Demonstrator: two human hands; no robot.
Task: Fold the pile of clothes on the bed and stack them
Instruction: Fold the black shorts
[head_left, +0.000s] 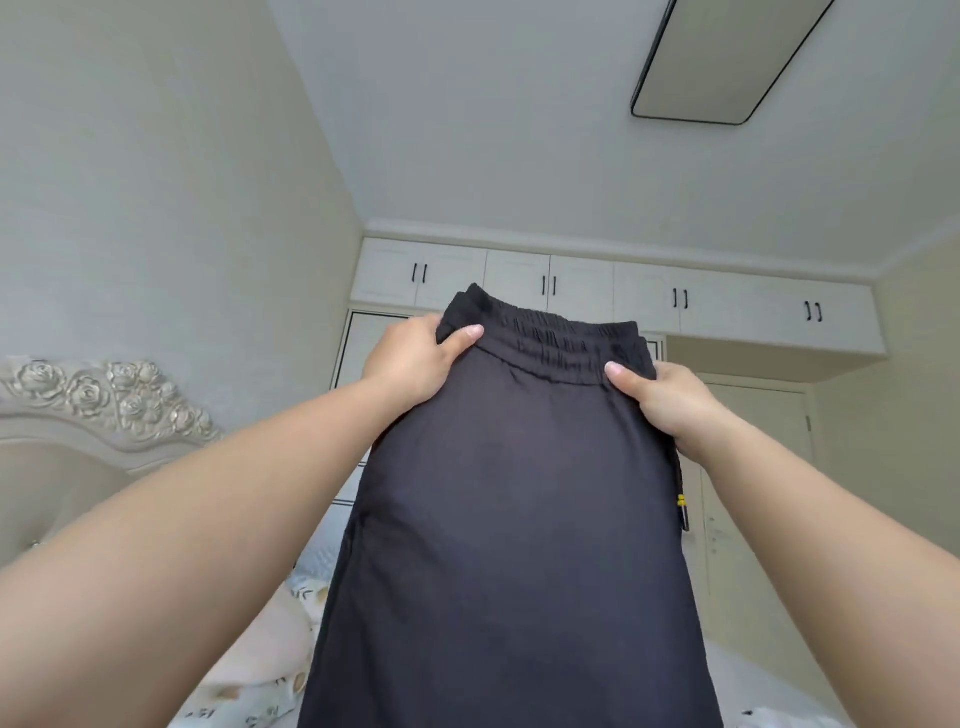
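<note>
Your fingers curl round the elastic waistband: left hand pinches its left end, right hand its right, both equally near. The dark trousers hang straight down from your grip, long axis vertical, above the bed. The cloth is soft, smooth, limp; the band gathered and ribbed, a yellow-tipped drawcord dangling at right.

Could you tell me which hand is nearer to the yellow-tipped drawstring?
Right. The right hand grips the waistband just above the drawstring; the left hand holds the opposite end.
</note>
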